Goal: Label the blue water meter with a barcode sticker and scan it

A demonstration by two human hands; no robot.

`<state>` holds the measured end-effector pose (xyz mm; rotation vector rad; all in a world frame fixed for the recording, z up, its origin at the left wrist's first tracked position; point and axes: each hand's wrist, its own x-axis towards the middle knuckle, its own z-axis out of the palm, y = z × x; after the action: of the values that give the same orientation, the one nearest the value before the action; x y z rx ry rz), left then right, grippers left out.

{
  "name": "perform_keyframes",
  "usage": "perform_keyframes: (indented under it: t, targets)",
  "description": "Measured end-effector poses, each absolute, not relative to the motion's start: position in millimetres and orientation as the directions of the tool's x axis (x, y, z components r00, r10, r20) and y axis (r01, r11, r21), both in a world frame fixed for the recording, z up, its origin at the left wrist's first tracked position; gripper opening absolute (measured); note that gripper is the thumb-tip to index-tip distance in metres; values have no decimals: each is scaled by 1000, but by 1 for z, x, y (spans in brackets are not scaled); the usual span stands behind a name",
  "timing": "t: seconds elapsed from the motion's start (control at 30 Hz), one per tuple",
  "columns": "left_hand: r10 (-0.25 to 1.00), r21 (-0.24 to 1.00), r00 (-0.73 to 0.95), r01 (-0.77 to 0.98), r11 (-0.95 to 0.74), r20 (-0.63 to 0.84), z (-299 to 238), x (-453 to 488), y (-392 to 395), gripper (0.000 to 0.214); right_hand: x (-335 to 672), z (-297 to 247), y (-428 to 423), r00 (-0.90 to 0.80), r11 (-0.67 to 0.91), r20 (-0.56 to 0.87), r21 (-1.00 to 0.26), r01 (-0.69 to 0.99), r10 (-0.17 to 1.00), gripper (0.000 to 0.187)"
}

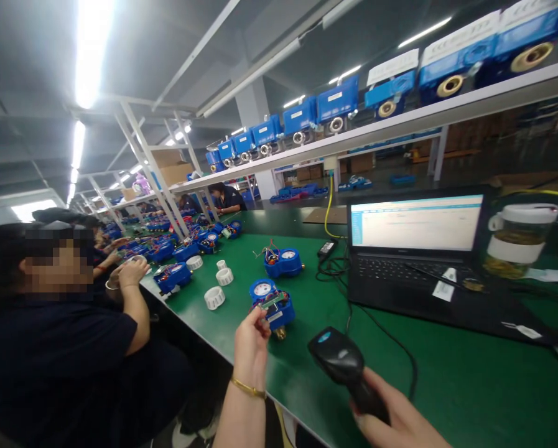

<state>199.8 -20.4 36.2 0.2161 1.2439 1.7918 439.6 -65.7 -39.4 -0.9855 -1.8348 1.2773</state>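
Note:
My left hand (251, 348), with a gold bracelet at the wrist, is closed in a pinch at the near edge of a blue water meter (272, 303) with an exposed circuit board; it holds the meter's side. My right hand (395, 417) grips the handle of a black barcode scanner (339, 358), whose head points toward that meter. A second blue meter (283, 261) lies farther back on the green table (446, 373).
An open black laptop (413, 249) with a lit screen stands to the right, cables beside it, and a lidded jar (519, 239). White plastic rings (214, 297) lie to the left. A seated person in dark clothes (59, 348) works at left. Shelves above carry blue meters (337, 102).

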Motion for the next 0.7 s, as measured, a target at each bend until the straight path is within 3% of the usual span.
perform_keyframes:
  t: [0.2, 0.37, 0.47, 0.63, 0.7]
  targets:
    - [751, 801, -567, -592, -86, -339, 34, 198, -21, 12, 361, -1, -58, -482, 147, 129, -989, 1, 866, 49]
    - [744, 840, -589, -538, -72, -314, 27, 198, -23, 12, 357, -9, -53, -515, 167, 142, -986, 3, 846, 51]
    - [759, 891, -603, -448, -67, -246, 18, 200, -26, 16, 376, -17, -46, -488, 185, 96, -973, 139, 867, 52]
    - [807, 968, -575, -251, -14, -137, -12, 184, -33, 57, 444, -35, -34, -324, 152, -9, -871, 468, 946, 61]
    - [840, 999, -543, 38, 27, -2, -29, 171, -31, 63, 476, -41, -36, -272, 138, -35, -796, 590, 962, 70]
